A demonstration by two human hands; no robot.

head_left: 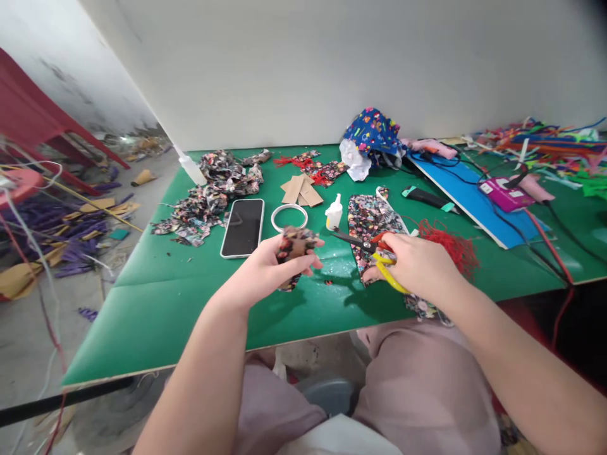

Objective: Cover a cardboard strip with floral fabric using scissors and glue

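Floral fabric piece (294, 245) sits pinched in the left hand (265, 268), held just above the green table (156, 303), right in front of the phone (243, 227) and the white ring (289, 217). Right of the phone, the right hand (417, 265) grips yellow-handled scissors (374, 253), blades pointing toward the fabric

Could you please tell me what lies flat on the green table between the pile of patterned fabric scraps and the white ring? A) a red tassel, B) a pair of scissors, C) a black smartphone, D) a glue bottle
C: a black smartphone with a white edge lies screen-up on the green table, with the patterned fabric scraps to its left and the white ring to its right.
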